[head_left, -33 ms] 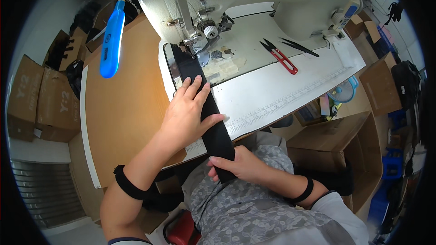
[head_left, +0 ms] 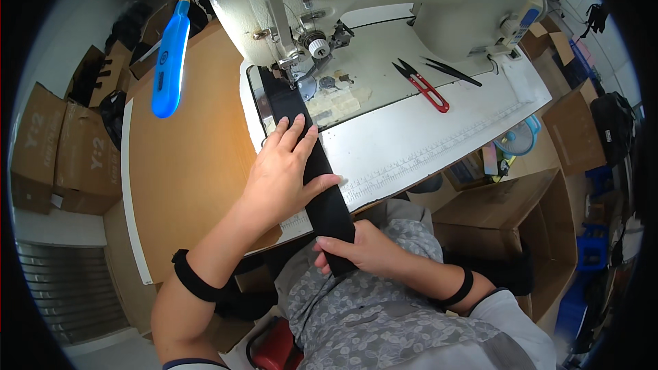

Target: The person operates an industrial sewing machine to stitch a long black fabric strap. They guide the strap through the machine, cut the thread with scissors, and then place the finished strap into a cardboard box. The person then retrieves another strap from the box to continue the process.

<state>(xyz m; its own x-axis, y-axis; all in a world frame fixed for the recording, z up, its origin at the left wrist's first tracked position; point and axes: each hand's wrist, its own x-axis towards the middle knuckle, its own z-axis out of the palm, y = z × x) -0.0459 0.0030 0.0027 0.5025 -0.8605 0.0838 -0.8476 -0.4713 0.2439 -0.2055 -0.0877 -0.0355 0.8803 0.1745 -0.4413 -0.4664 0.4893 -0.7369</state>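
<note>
A long black fabric strip (head_left: 330, 199) runs from under the presser foot (head_left: 288, 68) of a white sewing machine (head_left: 452, 17) down over the table's front edge. On top of it lies my left hand (head_left: 279, 168), flat and open, fingers pointing toward the needle and thumb spread to the right. My right hand (head_left: 360, 249) grips the strip's near end above my lap, thumb on top and fingers underneath. Red-handled thread snips (head_left: 430, 90) and black tweezers (head_left: 454, 72) rest on the machine bed, well to the right of both hands.
A lit blue lamp (head_left: 170, 62) hangs left of the machine head. The brown tabletop (head_left: 185, 164) extends to the left; a printed ruler (head_left: 439, 144) marks the white front edge. Cardboard boxes (head_left: 89, 157) stand at far left, and an open carton (head_left: 493, 216) sits low at right.
</note>
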